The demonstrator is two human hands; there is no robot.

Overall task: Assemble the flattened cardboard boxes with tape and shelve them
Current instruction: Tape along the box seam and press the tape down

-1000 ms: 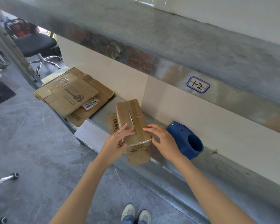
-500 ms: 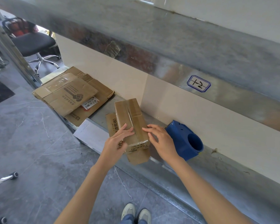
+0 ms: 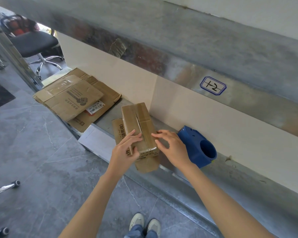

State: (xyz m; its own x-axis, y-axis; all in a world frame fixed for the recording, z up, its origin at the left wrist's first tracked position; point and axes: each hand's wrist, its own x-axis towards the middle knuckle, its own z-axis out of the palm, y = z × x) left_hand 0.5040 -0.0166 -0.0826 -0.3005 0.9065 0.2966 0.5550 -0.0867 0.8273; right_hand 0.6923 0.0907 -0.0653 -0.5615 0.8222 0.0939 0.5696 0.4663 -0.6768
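The small cardboard box lies on the low metal shelf, its near end hanging over the front edge. The left hand grips the near left corner, fingers laid across the top and thumb tucked against the side. The right hand is released, with spread fingertips resting on the top right edge. Between them runs the top seam, glossy with tape. I judge the hands are set either side of it to keep the flaps level and rub the tape down. A printed side flap and a lower flap stand loose, so the near end looks unsealed.

Just to the right, within easy reach, sits a blue tape dispenser – no roll that I can see. Farther left on the same shelf waits a stack of flattened boxes, one bearing a barcode label. Above, a shiny shelf beam carries a handwritten tag. The floor is grey veined tile – a black office chair stands at the rack's far end, and the person's pale shoes point at the shelf
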